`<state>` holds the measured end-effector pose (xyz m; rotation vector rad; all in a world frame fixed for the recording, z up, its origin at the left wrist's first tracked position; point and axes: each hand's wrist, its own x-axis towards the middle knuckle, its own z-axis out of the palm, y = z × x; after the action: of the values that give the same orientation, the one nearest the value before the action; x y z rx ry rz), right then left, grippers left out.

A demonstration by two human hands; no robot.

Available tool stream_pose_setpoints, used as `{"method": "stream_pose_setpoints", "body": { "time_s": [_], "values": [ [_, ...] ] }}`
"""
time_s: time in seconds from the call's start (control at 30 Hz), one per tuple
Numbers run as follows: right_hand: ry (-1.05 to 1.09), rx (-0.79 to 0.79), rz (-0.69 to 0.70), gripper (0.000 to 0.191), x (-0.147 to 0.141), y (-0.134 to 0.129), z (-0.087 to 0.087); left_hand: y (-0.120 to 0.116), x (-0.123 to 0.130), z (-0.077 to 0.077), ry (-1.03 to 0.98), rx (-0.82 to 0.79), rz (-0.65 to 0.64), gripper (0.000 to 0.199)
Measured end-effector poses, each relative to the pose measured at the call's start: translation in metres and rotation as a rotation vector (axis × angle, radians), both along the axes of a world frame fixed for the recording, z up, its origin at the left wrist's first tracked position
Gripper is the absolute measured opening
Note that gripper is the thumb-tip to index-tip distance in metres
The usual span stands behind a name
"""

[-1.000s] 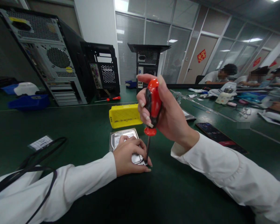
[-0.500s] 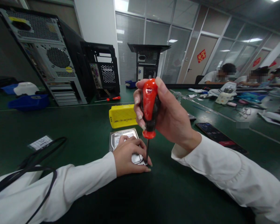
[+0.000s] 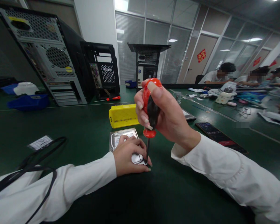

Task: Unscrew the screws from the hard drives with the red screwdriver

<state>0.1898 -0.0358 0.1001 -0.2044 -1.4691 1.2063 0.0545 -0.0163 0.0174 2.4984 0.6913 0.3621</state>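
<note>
A silver hard drive (image 3: 114, 137) lies flat on the green table, partly covered by my left hand (image 3: 130, 154). The fingers of that hand curl over the drive and grip its near right end. My right hand (image 3: 169, 113) is wrapped round the handle of a red and black screwdriver (image 3: 153, 109). Its shaft points straight down, with the tip at the drive's near right corner, close to my left fingers. Whatever sits right under the tip is too small to make out. Just beyond the drive stands a yellow tray (image 3: 123, 112) with small screws in it.
Computer cases (image 3: 58, 59) stand at the back left, near a second screwdriver (image 3: 113, 98) and a blue bin (image 3: 29, 102). To the right lies a phone (image 3: 219, 137). A black cable (image 3: 37, 168) runs by my left sleeve. Other people (image 3: 220, 74) sit farther right.
My right hand has turned the screwdriver handle, so its black side now faces me more, and the fingers have shifted on it. My left hand and the hard drive have stayed put.
</note>
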Motion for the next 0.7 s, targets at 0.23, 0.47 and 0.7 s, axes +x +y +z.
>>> {"method": "stream_pose_setpoints", "body": {
  "time_s": [0.23, 0.47, 0.7],
  "values": [
    [0.005, 0.024, -0.001, 0.033, 0.0006, -0.0012, 0.0012, -0.0011, 0.0005, 0.0009, 0.005, 0.024, 0.003, 0.011],
    [-0.011, -0.047, -0.017, 0.026, 0.0024, -0.0027, 0.0031, -0.0005, 0.0, 0.0001, 0.008, 0.032, -0.002, 0.011],
    [0.035, -0.021, 0.045, 0.008, 0.0018, -0.0059, 0.003, -0.0005, -0.0003, -0.0002, 0.012, 0.019, 0.003, 0.01]
  ]
}}
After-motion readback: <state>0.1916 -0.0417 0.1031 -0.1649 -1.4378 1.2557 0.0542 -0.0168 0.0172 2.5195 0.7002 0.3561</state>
